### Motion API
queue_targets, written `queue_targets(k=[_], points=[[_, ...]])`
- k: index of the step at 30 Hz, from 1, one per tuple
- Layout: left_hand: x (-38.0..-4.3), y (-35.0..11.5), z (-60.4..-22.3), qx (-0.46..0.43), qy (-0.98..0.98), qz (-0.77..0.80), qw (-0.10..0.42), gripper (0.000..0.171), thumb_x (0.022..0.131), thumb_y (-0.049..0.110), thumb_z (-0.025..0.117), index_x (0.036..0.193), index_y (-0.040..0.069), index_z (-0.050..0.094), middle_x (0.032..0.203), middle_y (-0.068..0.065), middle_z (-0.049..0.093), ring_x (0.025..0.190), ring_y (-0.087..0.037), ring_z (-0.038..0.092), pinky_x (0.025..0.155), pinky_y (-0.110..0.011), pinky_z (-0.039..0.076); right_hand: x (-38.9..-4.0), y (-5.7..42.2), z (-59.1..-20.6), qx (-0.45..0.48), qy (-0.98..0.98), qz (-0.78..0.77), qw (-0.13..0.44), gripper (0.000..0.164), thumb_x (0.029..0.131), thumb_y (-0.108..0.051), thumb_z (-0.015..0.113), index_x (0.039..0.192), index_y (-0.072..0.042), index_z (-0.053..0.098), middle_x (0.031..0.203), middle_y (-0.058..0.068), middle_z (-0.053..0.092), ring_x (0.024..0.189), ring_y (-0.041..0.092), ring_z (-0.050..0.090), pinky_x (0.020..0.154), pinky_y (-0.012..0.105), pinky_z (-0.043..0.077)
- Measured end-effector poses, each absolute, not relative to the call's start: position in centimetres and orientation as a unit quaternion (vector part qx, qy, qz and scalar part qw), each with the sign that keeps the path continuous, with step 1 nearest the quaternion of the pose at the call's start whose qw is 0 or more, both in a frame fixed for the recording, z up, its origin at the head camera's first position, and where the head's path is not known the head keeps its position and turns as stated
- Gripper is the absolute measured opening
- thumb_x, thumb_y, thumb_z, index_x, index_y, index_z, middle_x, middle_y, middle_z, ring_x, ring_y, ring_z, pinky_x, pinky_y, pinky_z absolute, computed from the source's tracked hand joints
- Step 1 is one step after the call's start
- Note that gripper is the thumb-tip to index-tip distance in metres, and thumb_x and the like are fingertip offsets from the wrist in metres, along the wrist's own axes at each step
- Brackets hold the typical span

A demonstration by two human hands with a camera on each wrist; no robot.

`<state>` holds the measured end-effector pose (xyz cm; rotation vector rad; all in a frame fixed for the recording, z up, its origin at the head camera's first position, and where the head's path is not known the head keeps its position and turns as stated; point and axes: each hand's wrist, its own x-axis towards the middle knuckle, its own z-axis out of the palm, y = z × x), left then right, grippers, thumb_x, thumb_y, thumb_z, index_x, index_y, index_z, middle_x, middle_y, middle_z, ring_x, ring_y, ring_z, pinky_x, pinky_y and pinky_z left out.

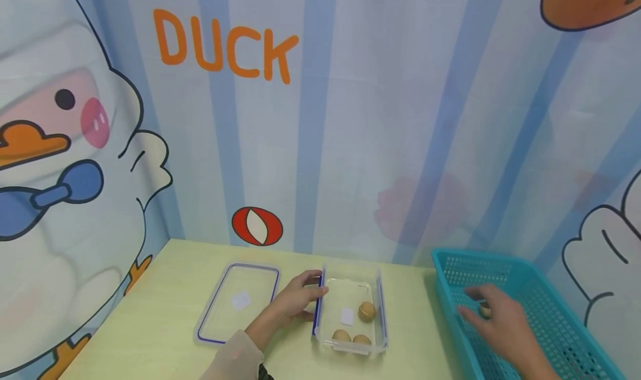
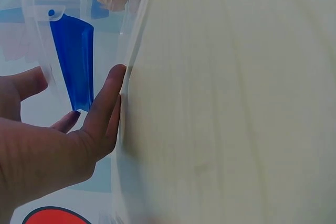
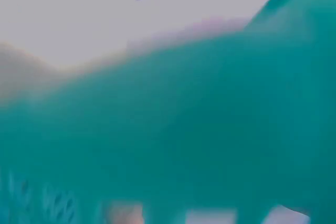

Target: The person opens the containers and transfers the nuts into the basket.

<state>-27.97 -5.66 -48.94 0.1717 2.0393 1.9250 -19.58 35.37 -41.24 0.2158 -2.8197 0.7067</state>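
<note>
My left hand [image 1: 295, 299] holds the left side of a clear plastic storage box [image 1: 379, 313] with blue edging. In the left wrist view, its fingers [image 2: 107, 98] lie around a hanging blue latch [image 2: 76, 61]. Inside the box are three round tan walnuts, one walnut [image 1: 367, 311] farther back and two at the near end. Over the turquoise basket [image 1: 448, 313], my right hand [image 1: 503, 327] has its thumb and index finger apart. Another walnut [image 1: 484, 310] shows in that gap, partly covered by the hand. The right wrist view is blurred and mostly basket wall.
A clear lid [image 1: 220, 307] with a blue seal lies on the pale yellow table [image 1: 165, 313], left of the box. Behind stands a striped curtain [image 1: 340, 146] with duck drawings. The basket's tall side wall rises between the box and my right hand.
</note>
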Motion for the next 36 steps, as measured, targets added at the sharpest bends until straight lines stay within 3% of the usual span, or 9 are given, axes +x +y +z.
queue_targets(k=[4, 10, 15, 21, 28, 36], points=[[-28.0, -5.6, -49.0, 0.061, 0.715, 0.676, 0.166, 0.065, 0.105, 0.022, 0.068, 0.161, 0.005, 0.040, 0.163, -0.025, 0.039, 0.139, -0.050, 0.050, 0.085, -0.052, 0.062, -19.0, 32.1, -40.2, 0.129, -0.954, 0.224, 0.154, 0.039, 0.094, -0.023, 0.083, 0.125, -0.002, 0.070, 0.118, 0.013, 0.071, 0.106, 0.035, 0.069, 0.081, 0.051, 0.061], [-28.1, -5.6, -49.0, 0.065, 0.714, 0.678, 0.164, 0.065, 0.104, 0.023, 0.069, 0.160, 0.004, 0.041, 0.163, -0.025, 0.039, 0.138, -0.050, 0.050, 0.086, -0.054, 0.062, -19.0, 26.9, -39.4, 0.213, -0.932, 0.223, 0.190, 0.039, 0.089, -0.021, 0.088, 0.123, -0.009, 0.072, 0.116, 0.004, 0.070, 0.101, 0.024, 0.069, 0.079, 0.040, 0.061], [-28.1, -5.7, -49.2, 0.063, 0.714, 0.678, 0.164, 0.066, 0.105, 0.023, 0.069, 0.160, 0.004, 0.040, 0.163, -0.025, 0.039, 0.139, -0.051, 0.049, 0.088, -0.056, 0.062, -20.1, 23.6, -40.3, 0.231, -0.932, 0.237, 0.146, 0.040, 0.090, -0.019, 0.087, 0.126, -0.011, 0.070, 0.118, 0.000, 0.068, 0.105, 0.021, 0.067, 0.085, 0.040, 0.060], [-28.2, -5.9, -49.2, 0.064, 0.715, 0.677, 0.162, 0.065, 0.105, 0.022, 0.067, 0.161, 0.005, 0.039, 0.163, -0.025, 0.038, 0.140, -0.052, 0.047, 0.089, -0.058, 0.061, -21.7, 20.9, -42.2, 0.240, -0.931, 0.256, 0.100, 0.046, 0.089, -0.014, 0.087, 0.129, -0.005, 0.067, 0.119, 0.004, 0.066, 0.110, 0.027, 0.067, 0.090, 0.046, 0.058], [-28.3, -5.6, -49.0, 0.067, 0.716, 0.676, 0.164, 0.064, 0.106, 0.022, 0.066, 0.161, 0.005, 0.040, 0.163, -0.025, 0.040, 0.140, -0.050, 0.049, 0.089, -0.058, 0.061, -23.7, 19.7, -44.4, 0.230, -0.930, 0.282, 0.057, 0.048, 0.087, -0.012, 0.088, 0.128, 0.002, 0.065, 0.121, 0.011, 0.066, 0.114, 0.034, 0.066, 0.095, 0.052, 0.057], [-28.1, -5.7, -49.2, 0.065, 0.720, 0.672, 0.161, 0.064, 0.105, 0.024, 0.068, 0.161, 0.006, 0.040, 0.162, -0.024, 0.041, 0.140, -0.050, 0.049, 0.087, -0.055, 0.062, -25.5, 19.5, -45.5, 0.254, -0.932, 0.257, 0.042, 0.047, 0.086, -0.009, 0.087, 0.127, 0.002, 0.066, 0.121, 0.014, 0.066, 0.111, 0.036, 0.067, 0.096, 0.055, 0.056]])
